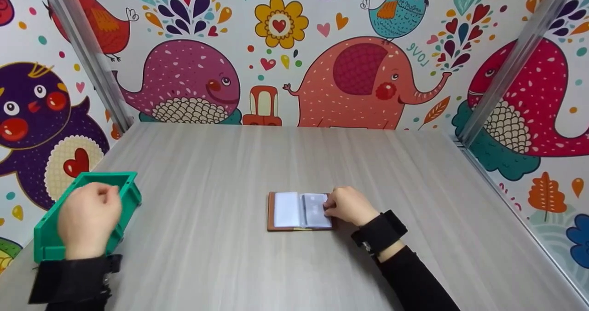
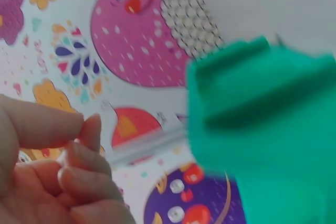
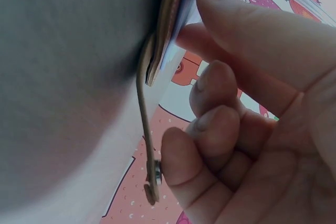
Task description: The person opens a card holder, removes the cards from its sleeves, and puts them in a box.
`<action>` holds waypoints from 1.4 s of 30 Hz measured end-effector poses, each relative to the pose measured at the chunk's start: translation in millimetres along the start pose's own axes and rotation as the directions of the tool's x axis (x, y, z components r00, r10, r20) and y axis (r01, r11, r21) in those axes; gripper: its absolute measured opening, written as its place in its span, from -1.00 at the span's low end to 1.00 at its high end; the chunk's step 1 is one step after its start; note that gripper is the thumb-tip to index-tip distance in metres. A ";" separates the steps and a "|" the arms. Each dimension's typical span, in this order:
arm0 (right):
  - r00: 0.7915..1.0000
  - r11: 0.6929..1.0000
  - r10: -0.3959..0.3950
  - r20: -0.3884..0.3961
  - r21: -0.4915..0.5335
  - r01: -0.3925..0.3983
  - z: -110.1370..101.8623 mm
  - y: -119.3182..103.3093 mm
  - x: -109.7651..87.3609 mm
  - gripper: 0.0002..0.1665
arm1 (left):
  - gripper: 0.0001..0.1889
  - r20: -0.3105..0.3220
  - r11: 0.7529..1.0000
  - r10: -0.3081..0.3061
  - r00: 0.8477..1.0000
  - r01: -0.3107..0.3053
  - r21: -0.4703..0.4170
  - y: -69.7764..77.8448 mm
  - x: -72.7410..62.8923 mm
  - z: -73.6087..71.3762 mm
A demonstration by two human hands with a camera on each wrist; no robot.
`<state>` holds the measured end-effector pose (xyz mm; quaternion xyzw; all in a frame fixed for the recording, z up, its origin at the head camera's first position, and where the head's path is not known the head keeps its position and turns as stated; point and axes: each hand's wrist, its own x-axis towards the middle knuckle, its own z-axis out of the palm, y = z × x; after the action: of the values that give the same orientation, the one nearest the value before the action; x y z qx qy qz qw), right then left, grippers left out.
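A brown card holder [image 1: 270, 212] lies open on the table, showing clear plastic sleeves [image 1: 286, 209]. At its right edge, the right hand [image 1: 349, 205] pinches the sleeves between thumb and index finger, its other fingers curled. In the right wrist view the card holder [image 3: 167, 30] appears edge-on, and its strap [image 3: 144, 121] with a metal snap hangs beside the curled fingers. The left hand [image 1: 89, 216] is over a green bin [image 1: 42, 235], its fingers curled. Thumb and index tips of the left hand [image 2: 63, 166] meet in the left wrist view, with nothing visible between them.
The pale wood-grain table [image 1: 207, 173] meets cartoon-printed walls [image 1: 271, 71] at the back and sides. Metal posts [image 1: 87, 53] stand at the corners. The green bin sits at the table's left edge. Black bands [image 1: 381, 232] circle both wrists.
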<state>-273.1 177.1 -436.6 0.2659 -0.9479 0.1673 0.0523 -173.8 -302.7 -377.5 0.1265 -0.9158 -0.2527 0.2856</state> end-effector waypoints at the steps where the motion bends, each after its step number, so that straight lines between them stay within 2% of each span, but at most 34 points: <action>1: 1.000 1.000 -0.001 0.000 0.001 0.001 -0.2 0.0 0.0 -0.84 | -0.72 -0.006 1.000 0.022 1.000 -0.022 -0.014 4.4 -1.2 2.5; 5: 1.000 1.000 0.000 -0.002 0.000 0.000 -0.4 0.5 -0.2 -0.85 | -0.78 -0.040 0.991 0.120 0.992 -0.122 -0.058 20.4 -4.3 14.0; 10: 1.000 1.000 -0.004 -0.011 -0.001 0.004 -1.9 -0.5 -1.1 -0.85 | -0.83 -0.041 0.970 0.217 0.975 -0.220 -0.103 41.4 -6.8 30.2; 20: 0.999 0.999 -0.045 -0.023 -0.015 0.044 0.8 1.2 0.1 -0.85 | -0.91 0.015 0.920 0.348 0.937 -0.338 -0.200 84.8 -15.6 66.0; 21: 0.998 0.999 -0.049 -0.025 -0.017 0.049 1.0 1.4 0.2 -0.84 | -0.92 0.013 0.914 0.359 0.933 -0.349 -0.206 88.9 -16.8 70.5; 25: 0.999 0.999 -0.049 -0.022 -0.014 0.049 0.8 1.4 0.3 -0.85 | -0.95 0.018 0.878 0.436 0.900 -0.421 -0.230 106.9 -22.7 92.0; 28: 0.999 0.999 -0.042 -0.017 -0.007 0.042 0.4 1.4 -0.1 -0.85 | -0.95 0.060 0.861 0.473 0.879 -0.446 -0.246 120.7 -28.3 106.6; 33: 1.000 1.000 -0.021 -0.013 0.002 0.021 -0.1 0.7 -0.6 -0.84 | -0.95 0.167 0.868 0.477 0.863 -0.433 -0.243 139.2 -37.4 123.2; 42: 1.000 1.000 -0.007 -0.006 0.005 0.007 1.1 0.7 0.1 -0.84 | -0.93 0.261 0.845 0.532 0.806 -0.484 -0.228 157.2 -50.9 144.2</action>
<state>-273.7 177.2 -437.8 0.2687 -0.9464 0.1704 0.0550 -231.2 -95.2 -419.1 -0.1874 -0.9278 -0.2517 0.2019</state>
